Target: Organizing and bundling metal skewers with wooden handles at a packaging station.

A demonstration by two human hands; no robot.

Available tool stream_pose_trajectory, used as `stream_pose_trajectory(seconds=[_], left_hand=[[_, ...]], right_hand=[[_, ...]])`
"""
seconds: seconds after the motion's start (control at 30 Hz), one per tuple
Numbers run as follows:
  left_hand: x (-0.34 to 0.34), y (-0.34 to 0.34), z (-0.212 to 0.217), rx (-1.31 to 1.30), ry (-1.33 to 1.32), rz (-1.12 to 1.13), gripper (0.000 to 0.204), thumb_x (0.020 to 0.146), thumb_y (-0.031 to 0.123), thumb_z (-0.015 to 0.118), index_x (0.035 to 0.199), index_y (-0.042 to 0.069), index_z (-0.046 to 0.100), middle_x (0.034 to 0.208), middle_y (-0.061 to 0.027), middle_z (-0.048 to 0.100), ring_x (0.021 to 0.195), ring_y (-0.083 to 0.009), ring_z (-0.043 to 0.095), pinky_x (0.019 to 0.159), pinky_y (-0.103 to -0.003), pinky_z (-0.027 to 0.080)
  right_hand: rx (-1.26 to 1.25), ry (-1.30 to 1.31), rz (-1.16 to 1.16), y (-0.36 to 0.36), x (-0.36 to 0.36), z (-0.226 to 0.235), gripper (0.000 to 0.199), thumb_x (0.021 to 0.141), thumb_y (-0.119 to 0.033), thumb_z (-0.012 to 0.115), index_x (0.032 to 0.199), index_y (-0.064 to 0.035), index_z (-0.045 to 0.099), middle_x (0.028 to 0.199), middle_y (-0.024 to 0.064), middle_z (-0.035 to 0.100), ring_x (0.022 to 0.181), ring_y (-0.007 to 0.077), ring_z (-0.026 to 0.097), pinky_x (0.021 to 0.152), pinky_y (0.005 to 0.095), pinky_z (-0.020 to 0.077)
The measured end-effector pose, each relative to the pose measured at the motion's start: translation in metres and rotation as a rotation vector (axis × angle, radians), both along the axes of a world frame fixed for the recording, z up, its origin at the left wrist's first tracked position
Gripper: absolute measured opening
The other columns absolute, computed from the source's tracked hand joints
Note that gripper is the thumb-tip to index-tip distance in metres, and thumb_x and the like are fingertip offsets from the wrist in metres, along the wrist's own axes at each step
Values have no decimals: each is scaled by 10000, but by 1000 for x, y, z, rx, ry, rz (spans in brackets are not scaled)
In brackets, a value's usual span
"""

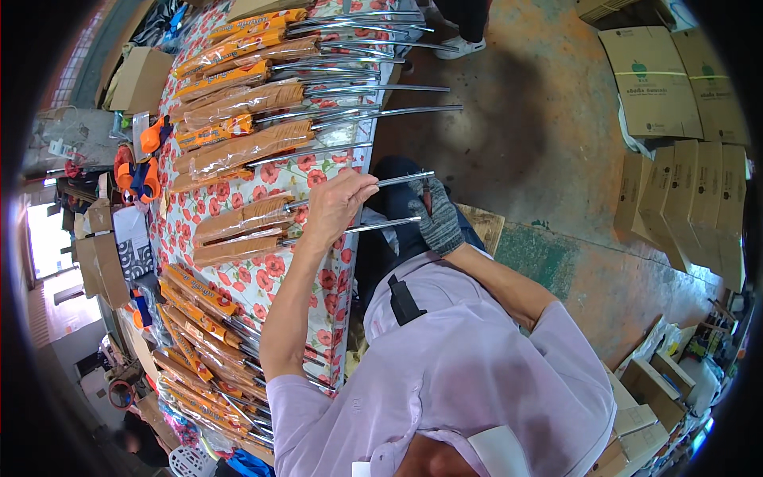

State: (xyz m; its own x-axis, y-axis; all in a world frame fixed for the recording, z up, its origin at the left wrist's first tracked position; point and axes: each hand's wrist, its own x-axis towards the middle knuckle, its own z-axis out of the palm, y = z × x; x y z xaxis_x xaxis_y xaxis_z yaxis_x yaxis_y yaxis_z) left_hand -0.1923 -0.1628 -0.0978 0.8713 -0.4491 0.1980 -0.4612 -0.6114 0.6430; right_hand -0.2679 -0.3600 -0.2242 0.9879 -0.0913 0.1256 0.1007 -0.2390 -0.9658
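Observation:
My bare left hand (340,200) is closed on a shiny metal rod (397,181), with thumb and fingers pinched around it. The rod runs leftward under the hand to a brown head (248,219) wrapped in clear plastic, lying on the table. On my right hand (439,221) is a grey knit glove. Its fingers are curled round a small tool with a reddish handle (427,195), held at the rod's free end; its kind is unclear. Just nearer lies a second metal rod (383,226) with a similar brown wrapped head (237,250), its end jutting past the table edge.
A poppy-patterned cloth covers the table (326,278). Several orange-labelled wrapped pieces (238,87) lie beyond my hands, rods pointing right; another pile (207,342) lies nearer left. Cardboard cartons (652,83) stand at right. A person's white shoe (461,48) shows at the top.

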Motion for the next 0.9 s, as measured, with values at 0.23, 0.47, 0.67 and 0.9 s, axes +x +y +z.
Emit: stream_pose_trajectory(seconds=[0.23, 0.47, 0.67, 0.9], left_hand=[[-1, -1, -2, -24, -36, 5, 157, 834, 114, 786, 974, 59, 742, 804, -75, 685, 692, -236, 659, 616, -337, 514], [-4, -3, -4, -56, -98, -3, 146, 829, 113, 789, 960, 66, 745, 805, -69, 693, 692, -236, 670, 607, -326, 514], [-23, 2, 22, 41, 56, 46, 126, 834, 144, 784, 938, 83, 748, 808, -54, 700, 724, -227, 681, 644, -334, 528], [-17, 32, 38, 96, -4, 122, 222, 827, 213, 770, 1009, 95, 727, 943, -55, 695, 911, -263, 662, 782, -374, 521]], right_hand=[[-233, -131, 31, -8, 6, 1, 359, 914, -134, 662, 1238, -4, 579, 1168, 197, 635, 1067, 354, 621, 944, 393, 490], [-124, 137, 46, -7, 0, -1, 382, 889, -145, 697, 1231, 1, 610, 1144, 222, 624, 1074, 377, 603, 896, 438, 489], [-301, -32, 162, -26, -14, 15, 374, 895, -189, 701, 1224, -26, 632, 1175, 225, 616, 1104, 395, 591, 945, 465, 475], [-259, 55, -52, -62, -31, -30, 332, 938, -235, 667, 1207, -41, 656, 1228, 204, 606, 1118, 381, 605, 992, 428, 474]])
